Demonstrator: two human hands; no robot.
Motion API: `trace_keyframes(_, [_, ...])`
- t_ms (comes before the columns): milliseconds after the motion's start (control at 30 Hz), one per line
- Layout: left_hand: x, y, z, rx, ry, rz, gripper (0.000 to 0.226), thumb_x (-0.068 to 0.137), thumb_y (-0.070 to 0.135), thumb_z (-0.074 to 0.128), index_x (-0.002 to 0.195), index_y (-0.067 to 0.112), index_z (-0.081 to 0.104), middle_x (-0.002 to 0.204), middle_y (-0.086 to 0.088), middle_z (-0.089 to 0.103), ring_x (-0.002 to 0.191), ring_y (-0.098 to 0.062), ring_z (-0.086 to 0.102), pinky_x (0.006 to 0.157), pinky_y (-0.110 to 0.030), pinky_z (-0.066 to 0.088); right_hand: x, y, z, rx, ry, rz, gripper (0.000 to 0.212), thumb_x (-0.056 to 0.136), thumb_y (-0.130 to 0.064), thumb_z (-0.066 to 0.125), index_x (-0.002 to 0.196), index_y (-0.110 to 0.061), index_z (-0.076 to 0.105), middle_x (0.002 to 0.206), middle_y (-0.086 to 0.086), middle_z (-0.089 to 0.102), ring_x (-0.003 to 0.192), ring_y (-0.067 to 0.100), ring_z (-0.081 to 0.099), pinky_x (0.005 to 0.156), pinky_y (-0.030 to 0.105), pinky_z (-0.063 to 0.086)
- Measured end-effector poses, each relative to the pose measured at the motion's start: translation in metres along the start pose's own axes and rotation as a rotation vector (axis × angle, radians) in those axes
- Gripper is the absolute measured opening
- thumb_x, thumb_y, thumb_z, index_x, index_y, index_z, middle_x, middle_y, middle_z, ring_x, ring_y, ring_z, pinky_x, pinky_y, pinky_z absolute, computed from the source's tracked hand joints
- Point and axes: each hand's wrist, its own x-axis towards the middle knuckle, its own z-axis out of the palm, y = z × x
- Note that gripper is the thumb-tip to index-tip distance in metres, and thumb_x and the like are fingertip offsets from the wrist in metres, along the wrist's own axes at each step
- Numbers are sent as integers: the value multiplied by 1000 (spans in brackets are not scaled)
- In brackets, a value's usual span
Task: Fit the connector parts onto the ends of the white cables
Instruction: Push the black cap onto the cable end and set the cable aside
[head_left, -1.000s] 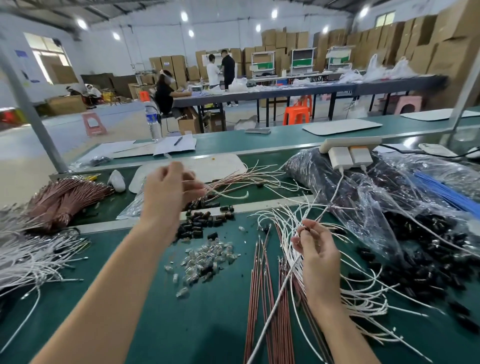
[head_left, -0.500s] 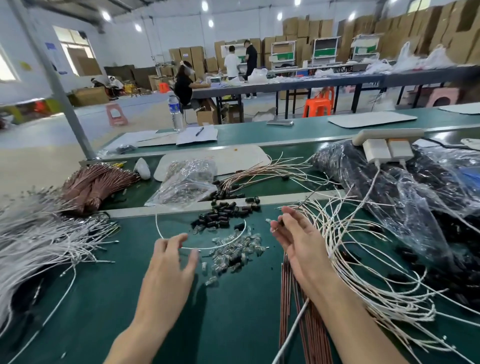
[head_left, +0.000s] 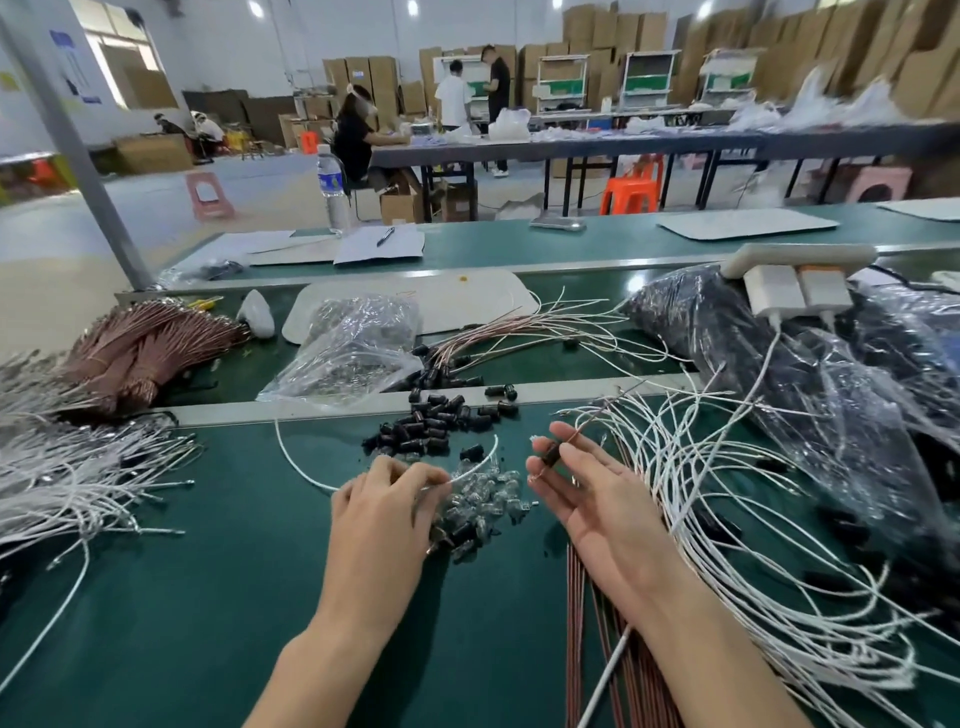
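The left hand (head_left: 384, 519) curls its fingertips (head_left: 435, 480) down, pinching a looped white cable (head_left: 482, 460) just above the heap of clear connector parts (head_left: 491, 499). The right hand (head_left: 587, 499) holds a black connector part (head_left: 552, 455) between thumb and forefinger, its other fingers nearly straight. Loose black connector parts (head_left: 431, 423) lie just beyond on the green bench (head_left: 182, 597). A tangle of white cables (head_left: 727, 519) sprawls to the right.
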Motion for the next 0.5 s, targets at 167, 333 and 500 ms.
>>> trace_keyframes(167, [-5, 3, -9, -313, -8, 144, 15, 95, 27, 61, 105, 32, 70, 98, 19, 57, 88, -22, 62, 75, -44, 52, -2, -3, 1, 30, -11, 30, 27, 101, -5, 50, 123, 1, 65, 100, 14, 71, 82, 20, 71, 78, 30, 62])
trace_keyframes(333, [-9, 5, -12, -354, -17, 238, 16, 94, 32, 56, 103, 36, 68, 96, 19, 55, 85, -25, 60, 72, -45, 51, -5, -6, 2, 47, -20, 62, 26, 97, -10, 57, 117, -2, 71, 96, 11, 73, 77, 16, 69, 71, 27, 61])
trace_keyframes(500, [-8, 2, -12, -356, -31, 241, 26, 94, 14, 62, 102, 38, 68, 97, 17, 56, 88, -25, 60, 73, -44, 52, -7, -8, 0, 25, -58, 84, 26, 96, -17, 61, 115, -4, 74, 97, 8, 73, 73, 12, 68, 67, 26, 60])
